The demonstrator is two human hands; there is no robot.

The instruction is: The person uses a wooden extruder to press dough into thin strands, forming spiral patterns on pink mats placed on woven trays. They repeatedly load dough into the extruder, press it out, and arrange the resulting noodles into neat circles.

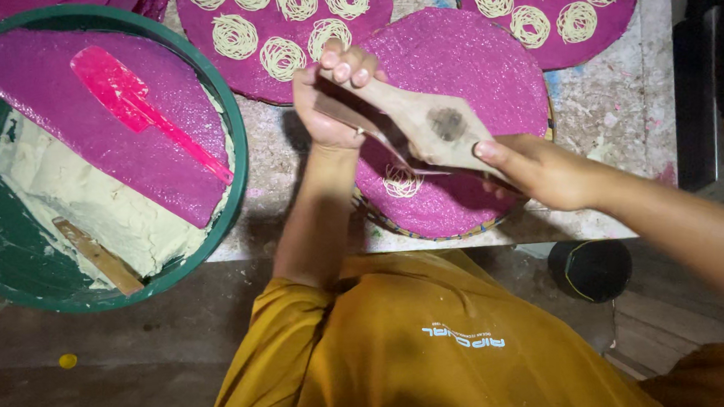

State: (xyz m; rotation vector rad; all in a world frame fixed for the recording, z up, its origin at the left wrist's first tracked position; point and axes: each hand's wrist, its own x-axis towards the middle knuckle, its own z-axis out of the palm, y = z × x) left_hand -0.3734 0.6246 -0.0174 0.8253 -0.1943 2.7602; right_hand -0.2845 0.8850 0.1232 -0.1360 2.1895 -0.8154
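Wooden press (432,124) held over pink mat (479,62).
Left hand (331,105) and right hand (536,172) each clamped one handle; noodle coil (401,181) lay beneath.

A worn, paint-flecked table (617,121) carries round magenta mats. The middle mat (471,71) sits at its near edge with one noodle coil on it. Beyond that mat lie two more, left (286,57) and right (551,7), each covered in coils. Left of it, a green basin (237,152) overhangs the edge.
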